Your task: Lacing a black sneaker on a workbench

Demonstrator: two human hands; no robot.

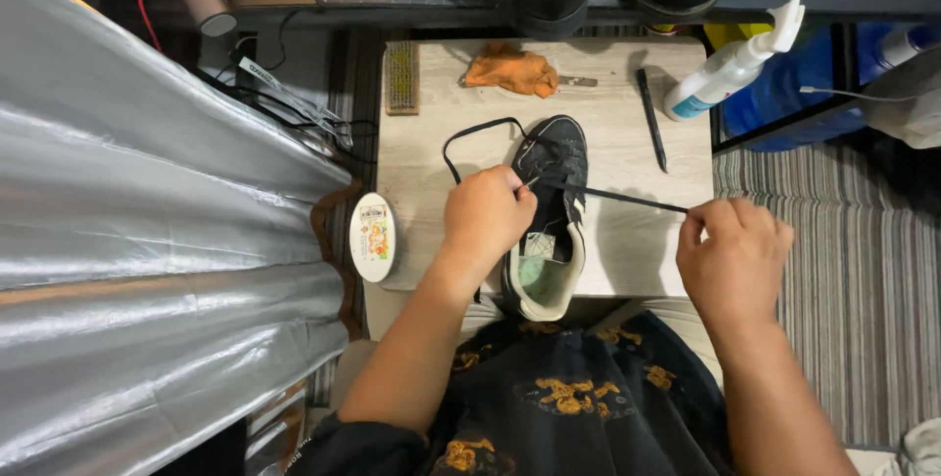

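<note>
A small pale wood-grain table (627, 250) stands on a grey striped rug (833, 270). A crinkled silver foil sheet (147, 241) fills the left side, black cables (284, 108) beside it, and a dark shelf (412, 13) runs above

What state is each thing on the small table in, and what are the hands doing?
Black sneaker: upright on wooden table, partly laced.
Black shoelace: pulled taut to the right, loose loop at left.
Left hand: on the sneaker, pinching the lace.
Right hand: pinching the lace end.
Orange cloth: crumpled.
White spray bottle: lying tilted.
Black pen: lying flat.
</note>
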